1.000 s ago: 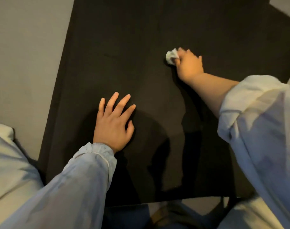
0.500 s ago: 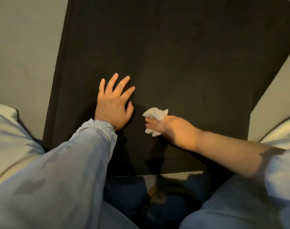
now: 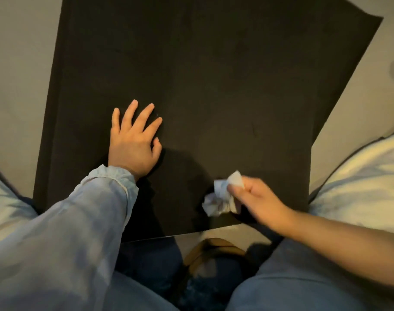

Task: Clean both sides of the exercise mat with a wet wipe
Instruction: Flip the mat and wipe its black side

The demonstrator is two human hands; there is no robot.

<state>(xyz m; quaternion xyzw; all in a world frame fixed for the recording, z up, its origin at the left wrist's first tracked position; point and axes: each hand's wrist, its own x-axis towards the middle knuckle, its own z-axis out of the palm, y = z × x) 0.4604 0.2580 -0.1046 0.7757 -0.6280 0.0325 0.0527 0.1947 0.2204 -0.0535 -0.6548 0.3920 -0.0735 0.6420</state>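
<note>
The black exercise mat (image 3: 214,86) lies flat with one face up, the left hand (image 3: 133,144) pressing it open-palmed at nine o'clock while the right hand (image 3: 256,200) pinches a crumpled wet wipe (image 3: 220,198) near its five-o'clock edge, so probably the underside remains uncleaned.

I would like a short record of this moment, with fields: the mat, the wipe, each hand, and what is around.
mat: black exercise mat, lying flat on a pale floor, near edge toward the person
wipe: white wet wipe, crumpled, near the mat's near right corner
right hand: right hand grips the wipe over the mat
left hand: left hand rests flat on the mat, fingers spread
sleeves: light blue sleeve on the left arm; right forearm bare
</note>
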